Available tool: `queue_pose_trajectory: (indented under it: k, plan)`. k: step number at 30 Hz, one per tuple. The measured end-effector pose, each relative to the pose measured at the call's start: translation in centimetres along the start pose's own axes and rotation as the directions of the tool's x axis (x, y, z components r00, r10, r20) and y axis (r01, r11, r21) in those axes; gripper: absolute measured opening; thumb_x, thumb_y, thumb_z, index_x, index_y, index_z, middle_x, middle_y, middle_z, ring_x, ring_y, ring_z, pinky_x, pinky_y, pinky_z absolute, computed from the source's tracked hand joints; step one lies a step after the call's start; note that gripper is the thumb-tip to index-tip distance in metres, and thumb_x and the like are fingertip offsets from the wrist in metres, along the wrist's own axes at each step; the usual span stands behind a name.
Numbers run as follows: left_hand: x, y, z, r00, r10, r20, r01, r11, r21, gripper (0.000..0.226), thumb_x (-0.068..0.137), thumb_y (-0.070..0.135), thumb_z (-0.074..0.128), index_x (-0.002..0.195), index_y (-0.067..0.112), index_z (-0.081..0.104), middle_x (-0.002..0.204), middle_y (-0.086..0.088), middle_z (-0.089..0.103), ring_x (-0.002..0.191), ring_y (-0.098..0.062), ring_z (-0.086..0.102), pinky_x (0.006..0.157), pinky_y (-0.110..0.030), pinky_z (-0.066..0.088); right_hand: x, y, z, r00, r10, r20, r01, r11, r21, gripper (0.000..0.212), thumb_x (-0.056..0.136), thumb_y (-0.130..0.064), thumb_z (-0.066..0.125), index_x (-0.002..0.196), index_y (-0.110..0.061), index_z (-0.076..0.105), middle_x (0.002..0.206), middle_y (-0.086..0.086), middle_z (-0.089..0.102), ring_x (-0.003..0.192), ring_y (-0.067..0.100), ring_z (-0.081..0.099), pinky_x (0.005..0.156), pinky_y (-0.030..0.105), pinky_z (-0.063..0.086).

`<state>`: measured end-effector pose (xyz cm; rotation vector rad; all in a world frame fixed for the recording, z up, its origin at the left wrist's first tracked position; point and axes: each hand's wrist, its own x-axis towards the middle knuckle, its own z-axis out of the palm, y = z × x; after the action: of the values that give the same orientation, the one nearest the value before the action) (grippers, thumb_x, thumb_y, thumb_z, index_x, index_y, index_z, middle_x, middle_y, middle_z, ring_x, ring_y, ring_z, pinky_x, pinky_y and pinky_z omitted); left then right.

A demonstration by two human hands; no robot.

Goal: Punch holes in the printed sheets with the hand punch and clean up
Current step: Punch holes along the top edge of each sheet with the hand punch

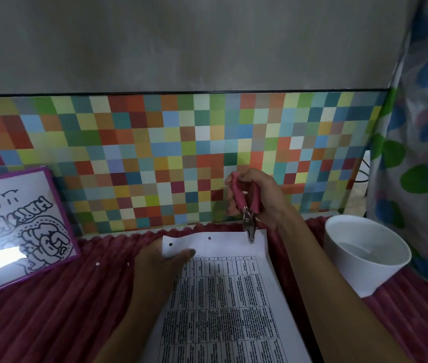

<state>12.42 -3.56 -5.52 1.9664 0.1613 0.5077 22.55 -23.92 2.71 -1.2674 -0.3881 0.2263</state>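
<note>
The printed sheets [223, 297], covered in table text, lie in front of me on the ribbed red cloth. Two punched holes show along their top margin. My left hand [160, 263] holds the upper left corner, thumb on top of the paper. My right hand [252, 197] grips the pink handles of the hand punch [248, 213], held upright above the top right edge. The metal jaws of the punch sit over the margin near the right corner. Two small white paper dots [97, 264] lie on the cloth to the left.
A white round bowl [365, 255] stands at the right, close to my right forearm. A purple-framed board [16, 226] with a black line drawing leans at the left. A multicoloured checkered panel [181, 153] backs the table, and a patterned curtain [422, 127] hangs at the right.
</note>
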Motion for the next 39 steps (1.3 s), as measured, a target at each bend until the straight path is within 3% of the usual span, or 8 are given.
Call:
queue_pose_trajectory:
  k: [5,7,10,14,18,23,33,39]
  plan:
    - [-0.2,0.2,-0.1,0.999,0.013,-0.029,-0.013,1.000,-0.009,0.015,0.073,0.019,0.082,0.078,0.010,0.072,0.068,-0.001,0.072,0.060,-0.010,0.069,0.057,-0.028,0.058,0.7,0.2,1.0,0.819,-0.053,-0.571,-0.126,0.955,-0.269,0.030,0.094,-0.032,0.046,0.088,-0.005,0.059,0.067,0.006,0.061,0.052,0.021,0.057,0.050,0.030,0.051]
    - [-0.3,0.3,-0.1,0.999,0.032,-0.031,-0.033,0.999,-0.014,0.014,0.074,0.018,0.082,0.074,0.008,0.071,0.065,-0.003,0.072,0.059,-0.013,0.069,0.057,-0.029,0.058,0.7,0.5,1.4,0.844,-0.135,-0.519,-0.089,0.919,-0.384,0.031,0.094,-0.035,0.047,0.093,-0.007,0.059,0.075,0.004,0.061,0.059,0.017,0.057,0.054,0.027,0.048]
    - [-0.5,0.7,-0.2,0.998,0.050,-0.045,-0.052,0.997,-0.061,0.010,0.075,0.013,0.081,0.072,0.012,0.072,0.062,0.002,0.072,0.055,-0.006,0.067,0.050,-0.015,0.052,0.0,-0.1,2.4,0.983,-0.136,-0.125,0.089,0.942,-0.325,0.017,0.093,-0.022,0.052,0.086,-0.008,0.059,0.068,0.001,0.065,0.057,0.013,0.062,0.059,0.024,0.051]
    - [-0.2,0.4,-0.1,0.996,0.023,-0.083,-0.028,0.998,-0.054,0.019,0.072,0.013,0.083,0.065,0.006,0.066,0.061,-0.007,0.070,0.053,-0.012,0.063,0.049,-0.021,0.050,-0.5,-0.7,2.5,0.974,-0.012,0.224,0.060,0.976,-0.208,0.019,0.076,-0.013,0.054,0.091,-0.003,0.062,0.079,0.016,0.064,0.069,0.029,0.065,0.073,0.036,0.054]
    - [-0.2,0.0,-0.1,0.998,0.013,-0.062,-0.018,0.997,-0.079,0.010,0.074,0.015,0.082,0.073,0.015,0.072,0.066,0.000,0.073,0.061,-0.013,0.070,0.058,-0.032,0.058,-0.4,-0.9,2.2,0.988,-0.143,-0.055,0.121,0.948,-0.293,0.009,0.090,-0.013,0.051,0.086,-0.007,0.057,0.068,0.007,0.062,0.057,0.022,0.059,0.064,0.033,0.050]
    - [-0.2,0.0,-0.3,0.997,0.039,-0.059,-0.043,0.996,-0.072,0.016,0.075,0.016,0.081,0.067,0.010,0.069,0.060,-0.004,0.070,0.054,-0.011,0.066,0.053,-0.028,0.053,0.4,-0.1,1.8,0.889,-0.184,-0.420,0.071,0.960,-0.271,0.020,0.091,-0.015,0.049,0.099,0.001,0.059,0.071,0.007,0.060,0.053,0.014,0.054,0.049,0.024,0.046]
    - [-0.4,0.3,-0.1,0.996,0.051,-0.075,-0.057,0.995,-0.078,0.020,0.074,0.011,0.081,0.064,0.023,0.068,0.062,0.012,0.070,0.054,-0.002,0.065,0.055,-0.023,0.055,-0.7,-2.9,1.0,0.995,0.099,-0.020,-0.101,0.966,-0.238,0.033,0.063,-0.007,0.051,0.096,-0.004,0.050,0.071,0.011,0.060,0.064,0.028,0.061,0.067,0.039,0.052]
    - [-0.2,0.3,-0.2,0.993,0.004,-0.119,-0.018,0.993,-0.117,0.012,0.073,0.012,0.082,0.073,0.018,0.072,0.064,0.004,0.072,0.059,-0.003,0.067,0.058,-0.028,0.057,-1.4,-4.5,1.3,0.989,-0.109,-0.099,0.096,0.987,-0.130,0.030,0.063,-0.007,0.051,0.093,-0.004,0.051,0.072,0.014,0.056,0.059,0.027,0.056,0.060,0.035,0.051]
